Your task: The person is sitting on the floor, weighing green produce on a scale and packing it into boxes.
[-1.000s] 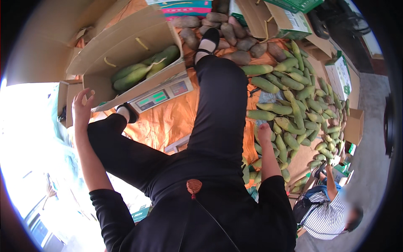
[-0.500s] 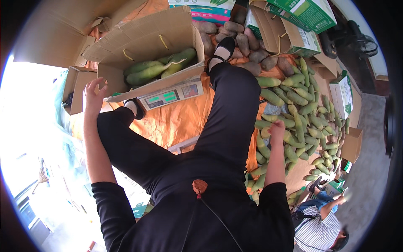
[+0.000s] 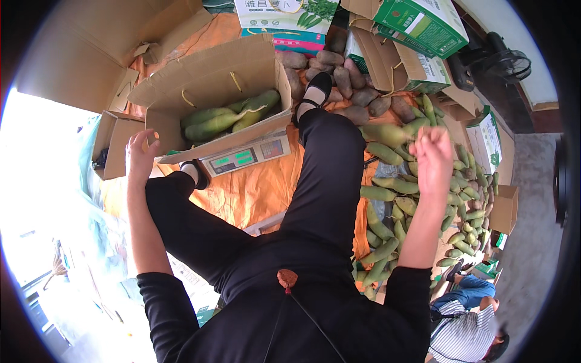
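Observation:
My right hand (image 3: 431, 151) is raised over the pile of green radishes (image 3: 417, 184) on the right, its fingers closed on the thin tail end of one radish (image 3: 387, 134). That radish points leftward, beside my right knee, and is slightly blurred. At the left corner of an open cardboard box (image 3: 209, 148), my left hand (image 3: 140, 156) is raised with thumb and fingers apart, holding nothing. Several large green radishes (image 3: 227, 116) lie in the box. The box rests on a scale (image 3: 245, 158) with a lit green display, between my feet.
Brownish tubers (image 3: 357, 91) lie beyond my right foot. Green and white cartons (image 3: 423, 27) stand at the far right, near a black fan (image 3: 511, 63). An orange sheet (image 3: 242, 196) covers the ground. Another person (image 3: 466, 330) in a striped top is at the lower right.
My right hand has moved up and away from me and now holds a radish by its tail. My left hand has shifted slightly beside the box.

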Available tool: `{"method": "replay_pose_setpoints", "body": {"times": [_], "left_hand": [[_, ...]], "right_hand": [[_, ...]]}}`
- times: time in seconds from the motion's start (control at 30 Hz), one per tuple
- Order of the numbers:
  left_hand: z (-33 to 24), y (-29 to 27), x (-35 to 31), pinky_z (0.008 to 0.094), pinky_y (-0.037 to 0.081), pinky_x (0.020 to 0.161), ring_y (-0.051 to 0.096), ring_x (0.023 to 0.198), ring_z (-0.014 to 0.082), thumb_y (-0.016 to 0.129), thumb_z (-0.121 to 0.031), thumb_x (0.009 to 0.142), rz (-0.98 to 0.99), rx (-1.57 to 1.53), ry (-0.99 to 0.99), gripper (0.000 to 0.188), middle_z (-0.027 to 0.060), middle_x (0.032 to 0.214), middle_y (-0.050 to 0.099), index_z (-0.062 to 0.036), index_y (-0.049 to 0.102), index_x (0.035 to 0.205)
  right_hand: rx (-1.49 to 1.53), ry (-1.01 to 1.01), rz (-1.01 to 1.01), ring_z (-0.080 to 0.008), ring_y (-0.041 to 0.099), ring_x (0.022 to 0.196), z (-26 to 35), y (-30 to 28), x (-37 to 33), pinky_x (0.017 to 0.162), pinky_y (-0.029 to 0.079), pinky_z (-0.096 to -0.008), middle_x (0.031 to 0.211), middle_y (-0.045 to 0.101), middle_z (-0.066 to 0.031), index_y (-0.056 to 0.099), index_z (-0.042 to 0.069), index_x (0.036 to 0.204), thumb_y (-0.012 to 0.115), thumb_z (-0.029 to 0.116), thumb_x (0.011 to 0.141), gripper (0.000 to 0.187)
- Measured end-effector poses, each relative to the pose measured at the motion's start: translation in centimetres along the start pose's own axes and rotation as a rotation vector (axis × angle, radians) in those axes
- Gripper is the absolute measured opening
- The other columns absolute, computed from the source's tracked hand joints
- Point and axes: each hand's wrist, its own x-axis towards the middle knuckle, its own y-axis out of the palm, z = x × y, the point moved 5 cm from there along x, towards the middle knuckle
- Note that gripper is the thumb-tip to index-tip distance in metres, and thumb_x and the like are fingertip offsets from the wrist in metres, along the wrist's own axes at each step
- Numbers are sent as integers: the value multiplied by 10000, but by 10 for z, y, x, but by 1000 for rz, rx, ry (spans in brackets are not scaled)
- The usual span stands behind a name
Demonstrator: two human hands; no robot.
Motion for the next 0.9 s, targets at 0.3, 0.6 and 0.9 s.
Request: {"method": "replay_pose_setpoints", "body": {"times": [0.3,0.6,0.9], "left_hand": [[-5,-2,-4,389,365,969,481,1116,298,632,-148,747,4,-28,-17,334,132,1143,566,-82,620,1073],[-3,-5,-5,389,370,954,487,1091,298,641,-142,743,-8,-60,13,316,123,1117,574,-88,623,1054],[-9,-4,0,389,377,947,493,1081,300,643,-137,740,19,-81,28,325,133,1112,574,-81,623,1060]], "right_hand": [[222,-218,508,-100,437,634,103,174,66,705,424,-309,840,510,-67,426,87,785,496,21,844,113],[455,95,391,-143,513,633,10,270,87,708,499,-355,732,509,-66,462,44,828,486,-36,818,84],[-101,-274,444,-168,586,625,-69,340,46,588,506,-322,714,536,-88,484,6,868,526,-37,791,98]]}}
